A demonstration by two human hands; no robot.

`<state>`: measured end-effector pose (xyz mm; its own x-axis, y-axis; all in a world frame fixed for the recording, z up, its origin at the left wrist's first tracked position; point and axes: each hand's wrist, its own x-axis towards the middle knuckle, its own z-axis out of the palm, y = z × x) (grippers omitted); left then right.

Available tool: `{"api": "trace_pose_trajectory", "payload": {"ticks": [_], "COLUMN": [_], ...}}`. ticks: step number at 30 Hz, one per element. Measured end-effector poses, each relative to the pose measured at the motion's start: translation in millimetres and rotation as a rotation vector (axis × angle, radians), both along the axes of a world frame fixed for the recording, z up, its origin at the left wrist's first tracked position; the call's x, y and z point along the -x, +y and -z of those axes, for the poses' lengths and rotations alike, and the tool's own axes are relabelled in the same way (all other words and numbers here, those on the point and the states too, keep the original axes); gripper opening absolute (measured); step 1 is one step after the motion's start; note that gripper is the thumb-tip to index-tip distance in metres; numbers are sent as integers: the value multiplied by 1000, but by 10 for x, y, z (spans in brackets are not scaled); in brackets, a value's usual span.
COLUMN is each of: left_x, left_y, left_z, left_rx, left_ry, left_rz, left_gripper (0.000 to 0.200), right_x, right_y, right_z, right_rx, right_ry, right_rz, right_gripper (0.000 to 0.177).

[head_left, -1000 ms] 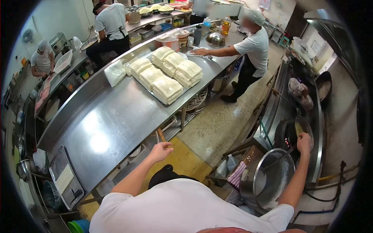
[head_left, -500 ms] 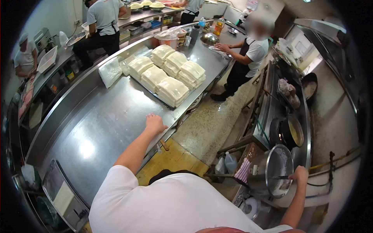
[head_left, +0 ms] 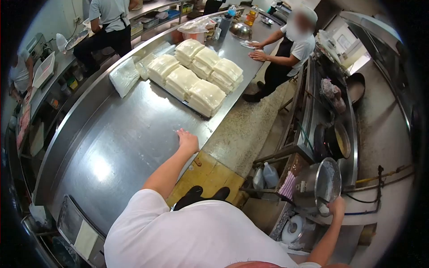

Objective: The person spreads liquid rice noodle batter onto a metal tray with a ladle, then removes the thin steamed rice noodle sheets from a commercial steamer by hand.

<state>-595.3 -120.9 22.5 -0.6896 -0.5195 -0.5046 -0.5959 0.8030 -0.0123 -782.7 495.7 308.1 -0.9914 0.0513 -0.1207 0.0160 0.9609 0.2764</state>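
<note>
My left hand rests on the steel table near its edge, fingers apart and holding nothing. Beyond it, several stacks of pale square dough sheets fill a tray. On my other side, my right hand is closed round the handle of a utensil that reaches into a large metal pot. The utensil's working end is hard to make out. A whitish coating or contents shows inside the pot, whose mouth faces right.
A co-worker across the table presses a cloth on it. Behind the stacks lie a plastic bag and a metal bowl. A wok sits beyond the pot. At lower left, a tray holds a pale sheet.
My view has shifted slightly. My left hand has slid a little along the table edge. My right hand has moved lower at the pot's rim, still gripping the utensil. The co-worker's hands moved on the cloth.
</note>
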Motion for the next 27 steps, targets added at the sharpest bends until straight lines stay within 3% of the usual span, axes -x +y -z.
{"api": "trace_pose_trajectory", "payload": {"ticks": [5, 8, 18, 20, 27], "left_x": [18, 19, 15, 10, -7], "left_y": [0, -2, -5, 3, 22], "left_z": [102, 127, 159, 117, 63], "left_rx": [4, 2, 17, 0, -13], "left_ry": [2, 21, 29, 39, -2], "left_rz": [4, -9, -13, -21, -15], "left_gripper": [77, 73, 68, 72, 86], "right_x": [-375, -354, -397, -261, -410], "right_y": [-337, -211, 12, 197, 40], "right_z": [148, 387, 336, 250, -175], "right_rx": [-59, -57, -52, -25, 86], "right_ry": [112, 119, 115, -14, -93], "right_rz": [16, 28, -58, -104, -105], "right_gripper": [27, 24, 24, 30, 33]}}
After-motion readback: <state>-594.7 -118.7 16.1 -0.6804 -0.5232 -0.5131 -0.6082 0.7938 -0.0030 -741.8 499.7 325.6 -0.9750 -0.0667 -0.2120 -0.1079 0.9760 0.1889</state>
